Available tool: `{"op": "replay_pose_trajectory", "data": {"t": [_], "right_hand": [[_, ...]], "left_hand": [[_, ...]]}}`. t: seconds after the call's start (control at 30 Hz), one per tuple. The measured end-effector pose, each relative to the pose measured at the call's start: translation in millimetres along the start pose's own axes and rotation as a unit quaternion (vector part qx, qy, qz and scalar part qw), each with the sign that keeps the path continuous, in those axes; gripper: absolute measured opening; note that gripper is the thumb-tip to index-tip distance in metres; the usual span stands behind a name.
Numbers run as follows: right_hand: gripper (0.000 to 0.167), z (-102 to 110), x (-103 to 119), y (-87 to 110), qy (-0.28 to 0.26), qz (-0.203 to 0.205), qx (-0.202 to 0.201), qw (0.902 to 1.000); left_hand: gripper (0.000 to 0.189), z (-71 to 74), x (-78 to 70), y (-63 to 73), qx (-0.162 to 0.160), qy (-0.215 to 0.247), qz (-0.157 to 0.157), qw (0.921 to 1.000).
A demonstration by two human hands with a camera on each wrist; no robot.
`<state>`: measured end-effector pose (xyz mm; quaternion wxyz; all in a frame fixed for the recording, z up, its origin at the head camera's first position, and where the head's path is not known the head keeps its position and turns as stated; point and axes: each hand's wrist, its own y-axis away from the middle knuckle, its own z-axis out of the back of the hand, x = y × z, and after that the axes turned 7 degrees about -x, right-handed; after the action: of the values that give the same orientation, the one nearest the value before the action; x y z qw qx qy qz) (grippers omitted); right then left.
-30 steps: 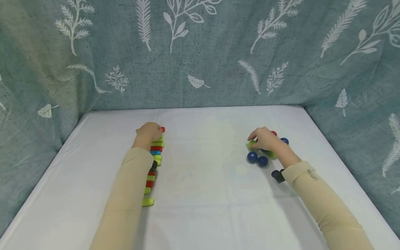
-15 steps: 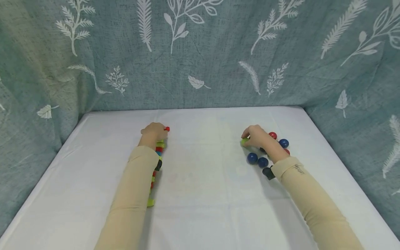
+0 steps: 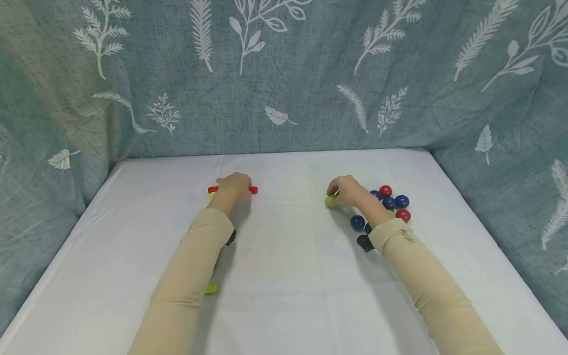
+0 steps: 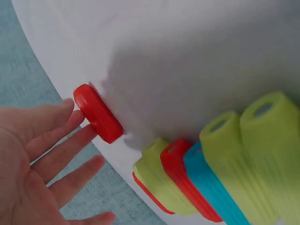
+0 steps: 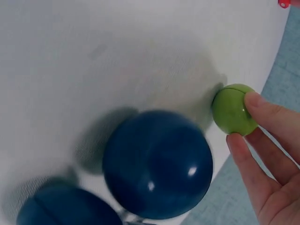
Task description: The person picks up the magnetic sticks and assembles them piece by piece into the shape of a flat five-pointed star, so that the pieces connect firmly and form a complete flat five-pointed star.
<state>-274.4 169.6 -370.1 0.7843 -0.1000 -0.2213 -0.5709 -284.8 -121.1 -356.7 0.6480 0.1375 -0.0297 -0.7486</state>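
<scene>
My left hand [image 3: 235,186] pinches a red ribbed magnetic rod [image 4: 98,113] between thumb and fingertips; the other fingers are spread. Only the rod's right end [image 3: 254,190] sticks out past the hand in the head view. A row of rods in yellow-green [image 4: 269,154], red and blue lies beside that hand, mostly hidden under the forearm in the head view. Across the table, my right hand [image 3: 348,191] holds a green ball [image 5: 234,110] by thumb and fingertips. Blue balls [image 5: 157,164] lie near this hand.
Behind the right hand are red balls [image 3: 403,215] and more blue balls [image 3: 402,201]. One yellow-green rod [image 3: 211,288] shows at the row's near end. White cloth covers the table [image 3: 284,246]; a leaf-patterned teal curtain [image 3: 310,98] stands along its back edge.
My left hand has moved right with the red rod, away from the row. My right hand has carried the green ball left, away from the other balls.
</scene>
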Motion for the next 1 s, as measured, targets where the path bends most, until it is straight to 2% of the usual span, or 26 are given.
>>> {"op": "replay_pose_trajectory", "data": {"t": [0.13,0.3,0.47,0.67,0.8,1.0], "right_hand": [[0.023,-3,4,-2.0,-0.019,0.010,0.001,0.9998],[0.025,-10,11,-3.0,-0.057,0.015,0.013,0.9982],[0.027,-17,17,-3.2,-0.078,0.000,0.014,0.9968],[0.027,-24,22,-5.2,-0.113,-0.007,0.018,0.9934],[0.027,-29,25,-7.2,-0.142,-0.009,0.017,0.9896],[0.029,-36,27,-8.3,-0.191,-0.014,0.014,0.9814]], "left_hand": [[0.026,-8.1,-5.0,-1.2,-0.014,-0.017,-0.022,0.9995],[0.018,-18.1,-14.8,4.1,-0.025,-0.051,-0.061,0.9965],[0.015,-23.0,-28.5,11.7,-0.018,-0.016,-0.090,0.9956],[0.012,-30.4,-46.4,13.2,-0.021,0.003,-0.147,0.9889],[0.014,-31.5,-57.4,12.5,-0.015,0.010,-0.151,0.9884],[0.016,-34.5,-63.5,11.4,-0.014,0.020,-0.165,0.9860]]}}
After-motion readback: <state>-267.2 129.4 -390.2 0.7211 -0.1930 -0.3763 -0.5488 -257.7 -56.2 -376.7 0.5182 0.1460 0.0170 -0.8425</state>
